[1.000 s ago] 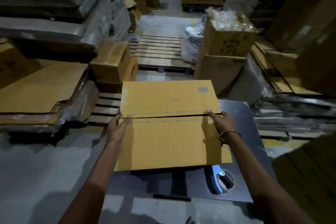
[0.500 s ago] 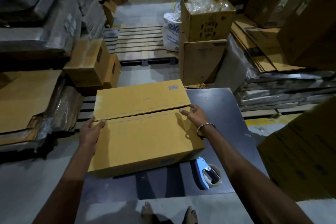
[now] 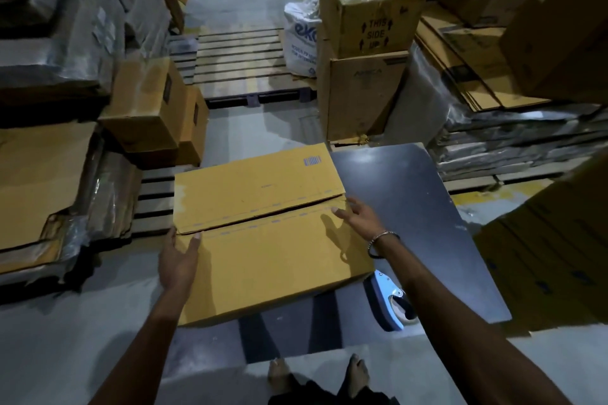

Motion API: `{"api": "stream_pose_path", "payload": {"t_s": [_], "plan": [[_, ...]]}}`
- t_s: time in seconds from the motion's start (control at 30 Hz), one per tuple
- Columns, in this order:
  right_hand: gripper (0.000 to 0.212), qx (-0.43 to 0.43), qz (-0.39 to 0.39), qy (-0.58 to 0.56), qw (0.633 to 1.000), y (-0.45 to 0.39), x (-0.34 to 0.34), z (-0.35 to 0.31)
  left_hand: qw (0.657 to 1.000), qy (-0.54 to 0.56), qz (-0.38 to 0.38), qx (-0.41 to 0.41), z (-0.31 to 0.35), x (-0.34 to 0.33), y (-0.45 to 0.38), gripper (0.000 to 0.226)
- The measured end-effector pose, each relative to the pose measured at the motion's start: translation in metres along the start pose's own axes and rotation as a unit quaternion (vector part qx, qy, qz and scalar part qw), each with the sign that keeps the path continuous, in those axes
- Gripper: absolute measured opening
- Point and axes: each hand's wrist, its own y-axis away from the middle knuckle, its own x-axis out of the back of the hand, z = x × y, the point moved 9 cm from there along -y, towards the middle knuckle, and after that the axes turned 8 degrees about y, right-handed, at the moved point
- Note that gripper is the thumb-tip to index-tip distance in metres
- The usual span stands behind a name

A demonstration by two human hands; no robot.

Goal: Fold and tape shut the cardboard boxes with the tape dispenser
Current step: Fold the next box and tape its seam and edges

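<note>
A brown cardboard box (image 3: 263, 240) lies on a dark grey table top (image 3: 421, 207), its two top flaps folded down and meeting along a bare seam. My left hand (image 3: 177, 261) rests flat against the box's left end, thumb on top at the seam. My right hand (image 3: 360, 217), with a bangle at the wrist, lies with straight fingers on the right end of the seam. A blue tape dispenser (image 3: 391, 302) lies on the table just right of the box's near corner, partly behind my right forearm.
Wooden pallets (image 3: 240, 56) lie ahead and to the left. Stacked cartons (image 3: 365, 52) stand beyond the table, the top one full of clear plastic. Flat cardboard stacks (image 3: 42, 181) lie left; more cartons (image 3: 552, 256) crowd the right. My bare feet (image 3: 316, 371) show below.
The view has tilted down and shifted, so the box now looks turned. The seam has narrowed. Both hands have stayed at the ends of the seam.
</note>
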Motion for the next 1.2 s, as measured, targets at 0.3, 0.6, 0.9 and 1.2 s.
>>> {"api": "stream_pose_path", "payload": {"t_s": [0.3, 0.6, 0.9, 1.2], "plan": [[0.035, -0.137, 0.236, 0.114, 0.955, 0.119, 0.018, 0.151, 0.904, -0.338, -0.046, -0.257, 0.032, -0.050, 0.040, 0.082], [0.039, -0.168, 0.119, 0.265, 0.942, 0.125, -0.036, 0.196, 0.900, -0.354, -0.059, -0.249, 0.034, -0.052, 0.042, 0.089], [0.024, -0.170, 0.121, 0.273, 0.939, 0.127, -0.017, 0.198, 0.900, -0.354, -0.063, -0.246, 0.033, -0.050, 0.041, 0.087], [0.023, -0.082, 0.248, 0.288, 0.921, 0.141, 0.051, 0.113, 0.903, -0.335, -0.062, -0.262, 0.032, -0.051, 0.039, 0.089]]}}
